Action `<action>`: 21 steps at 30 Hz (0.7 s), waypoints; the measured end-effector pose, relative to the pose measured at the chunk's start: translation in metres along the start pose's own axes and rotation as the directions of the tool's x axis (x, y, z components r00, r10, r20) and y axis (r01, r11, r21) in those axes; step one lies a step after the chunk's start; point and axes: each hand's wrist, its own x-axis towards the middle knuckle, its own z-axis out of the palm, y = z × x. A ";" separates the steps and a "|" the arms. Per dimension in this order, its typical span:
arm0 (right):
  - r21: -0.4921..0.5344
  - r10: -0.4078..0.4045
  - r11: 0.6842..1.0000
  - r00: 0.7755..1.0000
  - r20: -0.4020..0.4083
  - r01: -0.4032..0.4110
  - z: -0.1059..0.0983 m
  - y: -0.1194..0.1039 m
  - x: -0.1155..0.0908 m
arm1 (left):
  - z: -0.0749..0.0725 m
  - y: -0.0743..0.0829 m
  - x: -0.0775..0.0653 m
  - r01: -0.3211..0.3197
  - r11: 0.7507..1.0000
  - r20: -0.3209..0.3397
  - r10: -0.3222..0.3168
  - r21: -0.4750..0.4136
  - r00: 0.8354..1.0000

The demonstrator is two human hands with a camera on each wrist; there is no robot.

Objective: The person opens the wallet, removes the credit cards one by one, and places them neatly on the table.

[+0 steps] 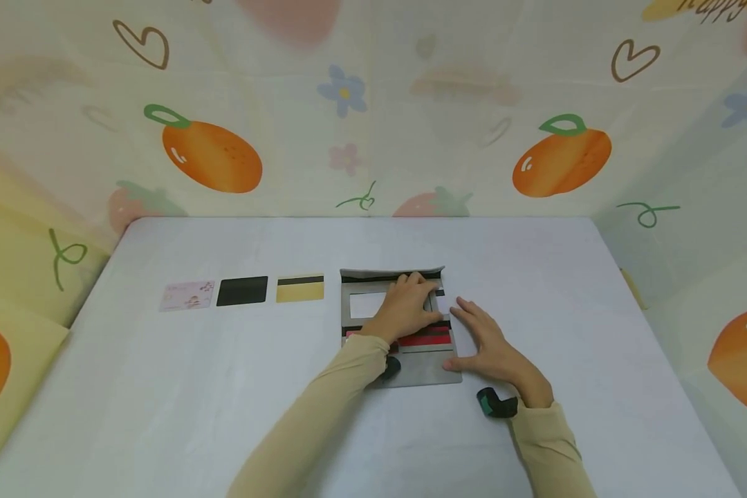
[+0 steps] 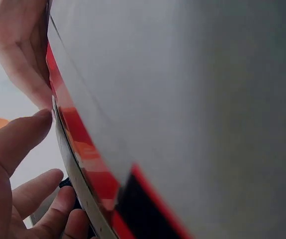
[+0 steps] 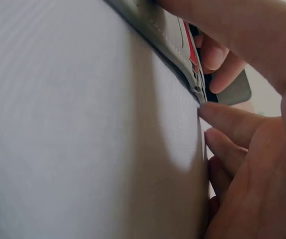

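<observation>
An unfolded grey wallet (image 1: 426, 366) lies on the white table, with a clear window in its upper half and red cards (image 1: 425, 339) in the lower pockets. My left hand (image 1: 404, 308) reaches across it, fingertips on the upper half and thumb near the right edge. Beside those fingers a small white piece with a dark strip (image 1: 440, 293) shows at the wallet's right edge; its kind is unclear. My right hand (image 1: 490, 349) lies at the right edge, fingers spread, thumb touching the lower flap. In the right wrist view, its fingertips (image 3: 210, 110) meet the wallet's edge.
Left of the wallet lie a pale patterned card (image 1: 187, 296), a black card (image 1: 241, 291) and a gold card (image 1: 300, 289) with a dark stripe, in a row. A printed cloth (image 1: 373, 138) hangs behind the table (image 1: 162, 401) and along its sides.
</observation>
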 end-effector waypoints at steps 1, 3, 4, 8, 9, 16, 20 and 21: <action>0.006 -0.003 1.000 1.000 0.000 0.003 0.000 0.000 -0.001 | 0.000 0.001 0.001 0.006 1.000 0.005 -0.006 0.006 1.000; 0.012 -0.010 1.000 1.000 -0.001 0.010 -0.001 -0.001 -0.003 | 0.001 0.001 0.002 0.013 1.000 0.017 -0.013 0.018 1.000; 0.020 -0.015 1.000 1.000 -0.002 0.015 -0.002 -0.001 -0.003 | 0.001 0.002 0.003 0.016 1.000 0.021 -0.016 0.022 1.000; 0.031 -0.041 0.999 0.999 -0.002 0.041 -0.001 -0.001 -0.007 | 0.002 0.002 0.004 0.020 0.999 0.033 -0.021 0.040 0.999; 0.031 -0.050 0.998 0.999 -0.002 0.051 -0.001 -0.001 -0.009 | 0.002 0.003 0.004 0.020 0.999 0.035 -0.022 0.044 0.999; -0.003 -0.092 0.996 0.996 -0.006 0.092 0.002 -0.001 -0.016 | 0.002 0.005 0.003 0.034 0.998 0.036 -0.036 0.047 0.999; -0.021 -0.087 0.996 0.996 -0.005 0.086 0.003 -0.003 -0.020 | 0.003 0.006 0.003 0.050 0.997 0.035 -0.052 0.052 0.998; -0.027 -0.083 0.996 0.997 -0.004 0.083 0.004 -0.004 -0.020 | 0.003 0.007 0.003 0.052 0.997 0.036 -0.054 0.055 0.998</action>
